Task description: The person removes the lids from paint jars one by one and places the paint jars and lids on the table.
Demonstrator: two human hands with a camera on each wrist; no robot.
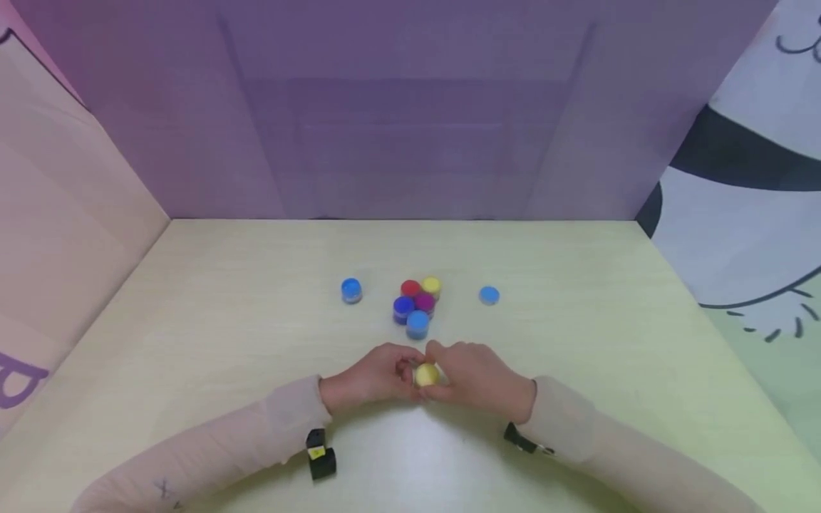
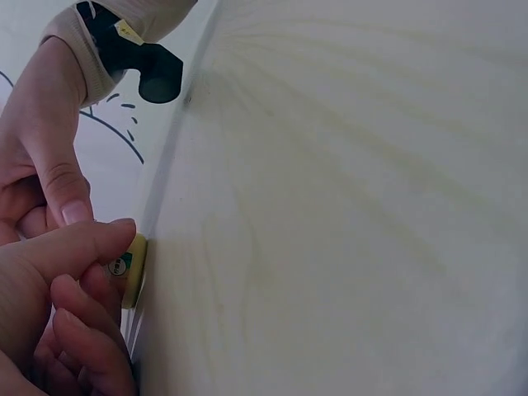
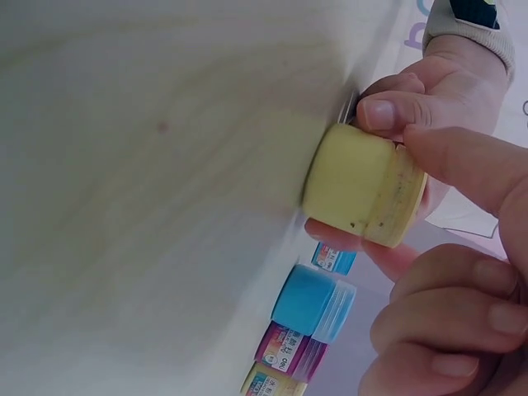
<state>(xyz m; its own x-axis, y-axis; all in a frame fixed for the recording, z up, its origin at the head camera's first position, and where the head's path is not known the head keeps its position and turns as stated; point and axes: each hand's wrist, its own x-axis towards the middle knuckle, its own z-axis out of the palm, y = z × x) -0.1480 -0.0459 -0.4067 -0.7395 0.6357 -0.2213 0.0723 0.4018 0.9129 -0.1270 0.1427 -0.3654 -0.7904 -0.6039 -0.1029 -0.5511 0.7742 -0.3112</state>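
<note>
Between my two hands is a small yellow jar (image 1: pixel 427 375) with a lid, close to the tabletop. My left hand (image 1: pixel 380 372) grips it, thumb on one side and fingers on the other. From the right, my right hand (image 1: pixel 482 377) pinches the jar at its lid. In the right wrist view the jar (image 3: pixel 351 177) lies between the left thumb and fingers, with a right fingertip touching the lid's edge (image 3: pixel 400 198). The left wrist view shows only part of the jar (image 2: pixel 134 272), beyond the left thumb; the fingers hide the rest.
Beyond the hands stands a cluster of lidded jars: light blue (image 1: pixel 417 325), dark blue (image 1: pixel 403 309), purple (image 1: pixel 425 303), red (image 1: pixel 410 288) and yellow (image 1: pixel 432 286). A blue jar (image 1: pixel 350 291) stands to the left, and a flat-looking blue round piece (image 1: pixel 489 295) to the right. Panels enclose the table (image 1: pixel 256 263).
</note>
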